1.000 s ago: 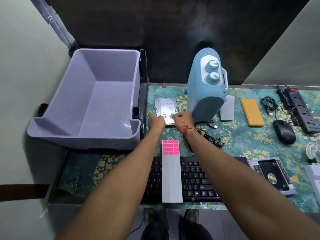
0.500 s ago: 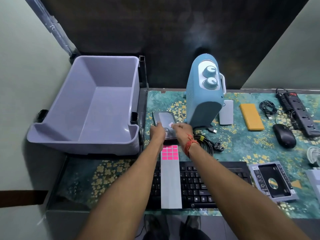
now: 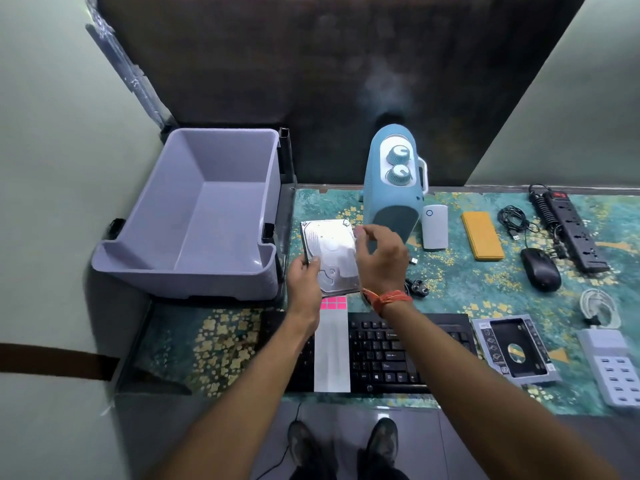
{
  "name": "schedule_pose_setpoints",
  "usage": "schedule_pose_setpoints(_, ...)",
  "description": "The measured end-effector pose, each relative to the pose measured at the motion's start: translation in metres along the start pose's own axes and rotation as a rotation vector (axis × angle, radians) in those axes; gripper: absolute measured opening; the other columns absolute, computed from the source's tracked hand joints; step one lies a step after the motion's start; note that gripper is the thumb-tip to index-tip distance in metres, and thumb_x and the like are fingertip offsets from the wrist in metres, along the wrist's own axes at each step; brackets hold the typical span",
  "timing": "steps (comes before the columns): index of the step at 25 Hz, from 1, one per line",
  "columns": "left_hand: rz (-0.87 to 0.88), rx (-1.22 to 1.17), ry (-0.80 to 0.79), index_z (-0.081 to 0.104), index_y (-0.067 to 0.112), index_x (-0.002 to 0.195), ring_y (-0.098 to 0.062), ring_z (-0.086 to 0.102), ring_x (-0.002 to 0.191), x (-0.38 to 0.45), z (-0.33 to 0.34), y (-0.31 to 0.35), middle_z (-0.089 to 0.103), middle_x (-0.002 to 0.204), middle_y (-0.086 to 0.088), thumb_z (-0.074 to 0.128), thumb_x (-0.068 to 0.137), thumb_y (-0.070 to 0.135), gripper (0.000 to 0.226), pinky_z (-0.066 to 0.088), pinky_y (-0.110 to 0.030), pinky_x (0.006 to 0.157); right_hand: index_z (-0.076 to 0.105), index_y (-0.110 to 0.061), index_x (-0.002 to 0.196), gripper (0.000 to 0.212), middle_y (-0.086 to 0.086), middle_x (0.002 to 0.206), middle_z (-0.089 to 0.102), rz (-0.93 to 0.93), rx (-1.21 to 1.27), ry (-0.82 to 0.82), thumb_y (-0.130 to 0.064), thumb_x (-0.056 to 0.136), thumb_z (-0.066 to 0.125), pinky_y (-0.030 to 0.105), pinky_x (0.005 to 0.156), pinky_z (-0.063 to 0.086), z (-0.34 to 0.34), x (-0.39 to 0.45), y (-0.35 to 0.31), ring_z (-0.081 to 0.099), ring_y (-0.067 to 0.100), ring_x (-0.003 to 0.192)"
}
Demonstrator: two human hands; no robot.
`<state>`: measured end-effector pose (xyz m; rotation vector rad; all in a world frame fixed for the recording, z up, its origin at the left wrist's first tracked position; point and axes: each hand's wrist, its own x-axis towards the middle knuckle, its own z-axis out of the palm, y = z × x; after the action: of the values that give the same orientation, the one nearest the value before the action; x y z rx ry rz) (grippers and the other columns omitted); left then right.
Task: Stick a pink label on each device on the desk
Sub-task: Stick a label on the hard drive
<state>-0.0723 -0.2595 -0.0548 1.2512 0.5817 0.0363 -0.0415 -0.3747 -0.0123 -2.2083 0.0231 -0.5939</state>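
Head view of a desk (image 3: 485,282) with a teal and gold patterned cover. At the left, beside the desk, stands a lavender plastic bin (image 3: 194,220); its interior shows only bare walls and floor. At centre, the left hand (image 3: 304,282) grips the near-left edge of a silver hard drive (image 3: 329,254), thumb on its top face, holding it tilted above the desk surface. The drive's upper face is bare, reflective metal with embossed contours; whether a pink label lies on it cannot be told, since the right hand covers its right side. The right hand (image 3: 381,258) is at the drive's right edge with fingers loosely curled; whether it pinches the edge, a label or nothing cannot be made out. A red thread bracelet (image 3: 391,299) circles the right wrist. Just below the drive, a grey backing strip (image 3: 331,355) lies across a black keyboard (image 3: 398,355); the pink labels (image 3: 333,302) at its far end are partly hidden by the drive, so their count is uncertain. Behind the hands stands a blue heater (image 3: 391,192) with two dials. To the right lie a white power bank (image 3: 434,228), a yellow power bank (image 3: 482,236), a coiled black cable (image 3: 512,220), a black mouse (image 3: 540,270), a black power strip (image 3: 571,233), a drive caddy (image 3: 516,351) and a white multi-port charger (image 3: 616,368) cut off by the frame edge.
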Motion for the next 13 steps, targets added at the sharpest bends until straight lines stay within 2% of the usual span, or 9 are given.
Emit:
schedule_pose_setpoints(2, 0.001, -0.065, -0.008, 0.066, 0.017, 0.094, -0.033, 0.062, 0.09, -0.013, 0.0, -0.003, 0.069, 0.1, -0.02, 0.058, 0.085, 0.026, 0.015, 0.05, -0.057, 0.09, 0.07, -0.009, 0.083, 0.012, 0.008, 0.077, 0.071, -0.213, -0.152, -0.008, -0.015, 0.089, 0.061, 0.033, 0.062, 0.049, -0.004, 0.005, 0.002, 0.061, 0.025, 0.068)
schedule_pose_setpoints(5, 0.01, -0.142, -0.008, 0.062, 0.011, 0.096, -0.028, 0.061, 0.083, -0.027, 0.009, 0.002, 0.067, 0.092, -0.015, 0.051, 0.095, 0.011, 0.011, 0.051, -0.048, 0.084, 0.066, -0.009, 0.078, 0.015, 0.008, 0.073, 0.068, -0.443, -0.305, -0.063, -0.015, 0.089, 0.057, 0.035, 0.055, 0.048, -0.009, 0.003, 0.01, 0.059, 0.028, 0.062)
schedule_pose_setpoints(8, 0.025, -0.181, -0.021, 0.06, 0.008, 0.097, -0.025, 0.06, 0.08, -0.034, 0.017, 0.002, 0.067, 0.091, -0.014, 0.048, 0.098, 0.004, 0.013, 0.051, -0.039, 0.079, 0.065, -0.009, 0.076, 0.02, 0.008, 0.075, 0.068, -0.508, -0.322, -0.074, -0.016, 0.091, 0.054, 0.036, 0.056, 0.049, -0.014, -0.004, 0.015, 0.061, 0.028, 0.064)
schedule_pose_setpoints(13, 0.011, -0.239, -0.051, 0.059, 0.002, 0.107, -0.026, 0.062, 0.086, -0.04, 0.02, -0.005, 0.067, 0.1, -0.018, 0.047, 0.098, 0.002, 0.015, 0.052, -0.04, 0.084, 0.064, -0.007, 0.075, 0.022, 0.009, 0.084, 0.068, -0.522, -0.315, -0.098, -0.017, 0.092, 0.052, 0.04, 0.063, 0.05, -0.011, -0.012, 0.015, 0.059, 0.03, 0.074)
